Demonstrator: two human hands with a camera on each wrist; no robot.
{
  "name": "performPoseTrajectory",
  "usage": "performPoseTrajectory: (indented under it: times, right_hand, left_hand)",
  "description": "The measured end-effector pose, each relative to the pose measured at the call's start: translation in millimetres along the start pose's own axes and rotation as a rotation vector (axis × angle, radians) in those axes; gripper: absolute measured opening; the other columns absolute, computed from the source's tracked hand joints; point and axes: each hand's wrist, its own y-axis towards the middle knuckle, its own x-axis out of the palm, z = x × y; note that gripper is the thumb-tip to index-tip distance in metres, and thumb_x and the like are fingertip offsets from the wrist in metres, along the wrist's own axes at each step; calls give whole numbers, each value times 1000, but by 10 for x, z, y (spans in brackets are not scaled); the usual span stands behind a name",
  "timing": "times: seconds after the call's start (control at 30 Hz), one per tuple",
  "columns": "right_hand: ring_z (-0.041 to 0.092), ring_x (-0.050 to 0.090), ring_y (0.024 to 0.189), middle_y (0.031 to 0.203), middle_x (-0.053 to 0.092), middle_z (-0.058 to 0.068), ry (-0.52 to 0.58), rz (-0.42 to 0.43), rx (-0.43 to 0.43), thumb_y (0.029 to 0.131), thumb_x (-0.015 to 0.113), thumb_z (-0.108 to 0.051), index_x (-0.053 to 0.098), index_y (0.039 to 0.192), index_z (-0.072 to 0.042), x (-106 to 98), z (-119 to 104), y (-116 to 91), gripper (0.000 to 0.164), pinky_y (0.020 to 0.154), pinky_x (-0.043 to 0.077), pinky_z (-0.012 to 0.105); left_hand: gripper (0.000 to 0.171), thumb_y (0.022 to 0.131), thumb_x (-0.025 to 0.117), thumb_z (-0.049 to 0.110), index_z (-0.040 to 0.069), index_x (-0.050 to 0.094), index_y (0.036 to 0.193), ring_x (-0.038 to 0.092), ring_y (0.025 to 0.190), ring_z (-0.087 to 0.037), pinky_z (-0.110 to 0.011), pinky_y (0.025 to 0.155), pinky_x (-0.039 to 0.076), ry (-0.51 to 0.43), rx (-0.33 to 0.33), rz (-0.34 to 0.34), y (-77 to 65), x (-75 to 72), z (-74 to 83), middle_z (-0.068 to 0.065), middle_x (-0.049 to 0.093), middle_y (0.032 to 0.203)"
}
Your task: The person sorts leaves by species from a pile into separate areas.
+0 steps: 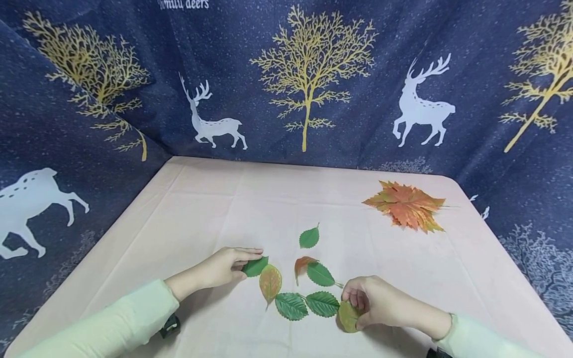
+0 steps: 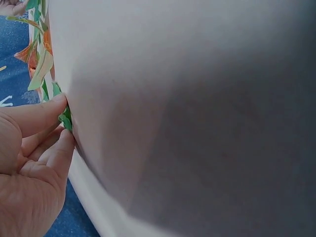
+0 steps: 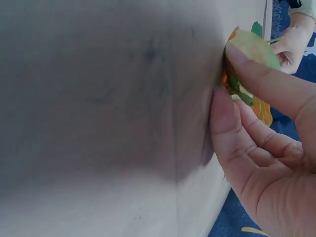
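My left hand (image 1: 224, 267) pinches a green leaf (image 1: 256, 267) by its edges on the pale table; the left wrist view shows thumb and fingers at either side of this leaf (image 2: 65, 121). To the right, my right hand (image 1: 378, 301) pinches a yellow-green leaf (image 1: 347, 316) between thumb and fingers, low over the cloth. Between the hands lie a reddish-yellow leaf (image 1: 270, 282) beside the left one and two serrated green leaves (image 1: 291, 306) in a row. Above them a green leaf (image 1: 320, 274) overlaps a red-brown leaf (image 1: 302, 265), and another small green leaf (image 1: 309, 237) lies farther back.
A pile of orange maple leaves (image 1: 405, 205) lies at the back right of the table (image 1: 215, 199), stems pointing right. Dark blue curtains (image 1: 349, 64) printed with white deer and golden trees surround the table at the back and sides.
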Motion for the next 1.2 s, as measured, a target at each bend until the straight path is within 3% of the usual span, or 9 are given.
performPoseTrajectory:
  times: [0.33,0.63,0.97,1.2]
  right_hand:
    - [0,53,71,78,58,-9,6,27,0,61,83,2,64,91,-14,1,-2,5,39,60,53,18]
    - [1,57,69,76,63,-6,81,6,4,65,80,2,68,92,-13,-101,15,37,34,59,56,19]
    - [2,57,68,75,68,-3,89,91,74,71,81,-9,70,86,-8,-355,4,159,18,62,57,20]
    - [5,58,64,72,68,-1,16,172,103,75,81,-12,69,83,-5,-554,71,343,15,56,55,20]
  left_hand:
    - [54,81,68,-8,-3,55,133,50,129,-36,-34,102,51,27,6,-1,5,-7,-16,-16,48,146]
    - [55,80,68,-9,-4,54,133,51,128,-37,-33,101,52,4,-3,0,-5,-23,-18,-17,47,146]
    - [57,80,70,-6,-1,54,135,50,129,-36,-35,103,50,75,6,-2,-8,-11,3,-14,48,146]
    - [58,80,70,-6,-1,53,136,50,129,-35,-33,101,52,70,-1,-16,16,-10,-20,-13,47,147]
